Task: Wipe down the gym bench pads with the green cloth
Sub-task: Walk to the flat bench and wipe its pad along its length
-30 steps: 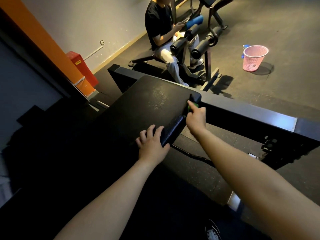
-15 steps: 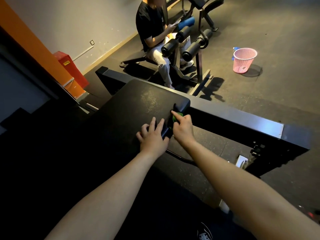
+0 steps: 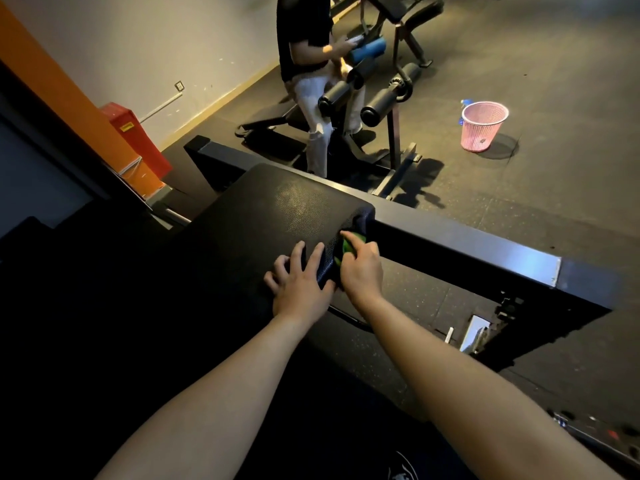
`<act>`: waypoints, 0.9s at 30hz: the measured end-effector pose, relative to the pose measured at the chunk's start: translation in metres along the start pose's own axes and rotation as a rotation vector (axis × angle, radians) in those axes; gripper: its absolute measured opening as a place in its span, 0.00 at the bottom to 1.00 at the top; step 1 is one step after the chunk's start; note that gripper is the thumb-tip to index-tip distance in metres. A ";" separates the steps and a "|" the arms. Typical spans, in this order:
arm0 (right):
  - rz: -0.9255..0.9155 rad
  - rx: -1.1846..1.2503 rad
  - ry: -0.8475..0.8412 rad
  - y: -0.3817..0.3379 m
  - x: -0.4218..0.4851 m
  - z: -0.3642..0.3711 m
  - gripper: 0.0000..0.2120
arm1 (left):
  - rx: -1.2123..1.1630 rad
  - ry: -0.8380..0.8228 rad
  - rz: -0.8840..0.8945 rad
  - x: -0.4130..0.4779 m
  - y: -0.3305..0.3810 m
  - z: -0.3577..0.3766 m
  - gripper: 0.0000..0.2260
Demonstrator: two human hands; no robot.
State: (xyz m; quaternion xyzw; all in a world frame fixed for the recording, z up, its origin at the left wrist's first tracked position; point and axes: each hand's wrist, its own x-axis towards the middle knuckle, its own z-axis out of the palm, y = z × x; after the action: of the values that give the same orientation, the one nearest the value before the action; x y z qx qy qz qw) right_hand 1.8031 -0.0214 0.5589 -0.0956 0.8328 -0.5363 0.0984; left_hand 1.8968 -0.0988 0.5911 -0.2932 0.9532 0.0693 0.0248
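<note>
Slid my right hand (image 3: 360,268) back along the bench pad (image 3: 277,216) side toward my left hand (image 3: 299,284), which lies flat on top. Right fingers (image 3: 349,238) pinch green cloth (image 3: 348,249) there. Mid-wipe; next stroke probably needs steady pressure.

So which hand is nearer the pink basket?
Right. The right hand holds the cloth against the pad edge, toward the basket; the left hand rests atop the pad, farther off.

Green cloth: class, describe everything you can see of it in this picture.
The green cloth is bright green, soft-looking and bunched up, so only small patches show. The right hand covers most of it and holds it against the right side edge of the black bench pad, near its far corner, forefinger stretched over it. Its full shape is hidden.
</note>
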 end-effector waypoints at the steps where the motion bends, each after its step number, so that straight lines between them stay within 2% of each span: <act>1: -0.023 -0.003 -0.006 0.002 -0.003 0.001 0.23 | 0.003 0.002 0.000 0.000 0.000 0.000 0.32; 4: -0.021 0.001 0.002 -0.001 0.022 -0.005 0.24 | -0.009 -0.001 0.000 0.000 0.000 0.000 0.31; 10: 0.281 0.188 -0.025 -0.010 0.083 -0.026 0.29 | -0.016 0.018 -0.007 0.001 0.000 0.002 0.32; 17: 0.165 0.170 -0.042 0.009 0.028 -0.008 0.25 | -0.013 0.041 -0.019 0.001 0.002 0.004 0.31; 20: 0.140 0.150 -0.030 0.010 0.050 -0.019 0.24 | -0.006 0.041 -0.015 0.000 0.001 0.002 0.31; 24: 0.146 0.240 -0.041 -0.006 0.095 -0.028 0.28 | -0.014 0.042 -0.011 -0.001 0.001 0.002 0.31; 27: 0.156 0.193 -0.051 -0.013 0.088 -0.020 0.26 | -0.013 0.051 -0.013 -0.001 0.000 0.003 0.32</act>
State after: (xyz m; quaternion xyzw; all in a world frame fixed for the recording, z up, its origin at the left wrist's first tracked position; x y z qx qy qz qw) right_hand 1.7135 -0.0323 0.5732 -0.0345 0.7795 -0.6020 0.1696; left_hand 1.8973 -0.0979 0.5882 -0.3012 0.9511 0.0680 -0.0009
